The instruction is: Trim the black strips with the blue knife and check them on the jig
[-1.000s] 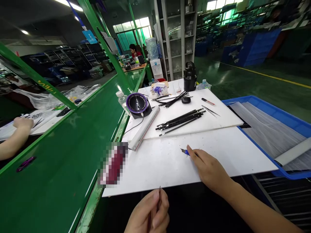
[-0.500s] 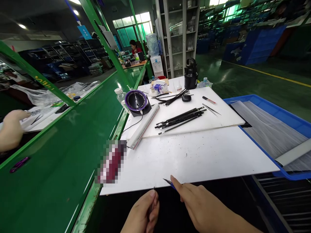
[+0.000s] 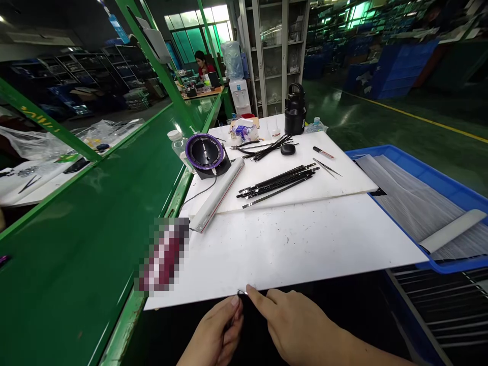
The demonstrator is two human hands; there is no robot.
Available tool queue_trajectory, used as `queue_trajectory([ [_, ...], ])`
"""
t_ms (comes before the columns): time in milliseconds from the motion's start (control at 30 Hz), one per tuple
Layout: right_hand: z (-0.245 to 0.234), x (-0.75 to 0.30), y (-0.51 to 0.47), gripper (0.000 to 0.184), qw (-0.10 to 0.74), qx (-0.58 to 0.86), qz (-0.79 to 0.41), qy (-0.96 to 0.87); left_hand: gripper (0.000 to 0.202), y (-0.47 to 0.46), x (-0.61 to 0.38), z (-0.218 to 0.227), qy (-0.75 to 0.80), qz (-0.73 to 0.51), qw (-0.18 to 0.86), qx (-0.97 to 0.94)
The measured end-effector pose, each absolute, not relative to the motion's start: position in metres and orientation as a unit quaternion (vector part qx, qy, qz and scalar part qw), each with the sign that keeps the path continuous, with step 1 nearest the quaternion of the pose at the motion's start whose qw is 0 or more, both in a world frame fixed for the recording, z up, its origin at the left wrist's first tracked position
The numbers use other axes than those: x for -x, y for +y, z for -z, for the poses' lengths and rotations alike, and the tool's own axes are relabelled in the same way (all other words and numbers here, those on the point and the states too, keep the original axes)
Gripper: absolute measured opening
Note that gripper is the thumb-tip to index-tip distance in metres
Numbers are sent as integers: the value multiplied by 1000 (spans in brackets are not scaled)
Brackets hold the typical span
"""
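The left hand (image 3: 213, 335) pinches a thin black strip (image 3: 241, 293) at the near edge of a white board (image 3: 290, 239), its fingers closed, though the grip is hard to see against the dark. The right hand (image 3: 301, 325) is just beside it, forefinger at the strip's tip. Farther on lie about five black strips (image 3: 276, 182), one tweezers (image 3: 327, 167), one scale ruler (image 3: 217, 194) and one black bottle (image 3: 295, 101).

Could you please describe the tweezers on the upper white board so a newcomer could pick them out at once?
Right of the upper white board sits a blue-rimmed tray. Near the board's corner closest to that tray lie slim pointed tweezers, just below a small red-and-black pen; unlike the thick black strips to their left, they are one thin piece.
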State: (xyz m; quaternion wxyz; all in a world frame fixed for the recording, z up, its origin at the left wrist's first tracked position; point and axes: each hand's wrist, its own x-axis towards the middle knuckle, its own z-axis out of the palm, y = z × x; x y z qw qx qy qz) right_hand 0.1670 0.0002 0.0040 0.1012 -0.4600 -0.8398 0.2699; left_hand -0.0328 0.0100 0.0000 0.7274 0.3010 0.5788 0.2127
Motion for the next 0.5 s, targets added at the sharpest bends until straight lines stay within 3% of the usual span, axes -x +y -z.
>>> queue_trajectory([
  [300,-4,-167,3,66,78,450,-250,-854,45,11,33,4,580,-208,725,-308],
  [500,-7,-161,-1,84,28,448,-221,-866,40,14,40,1,542,-211,760,-289],
])
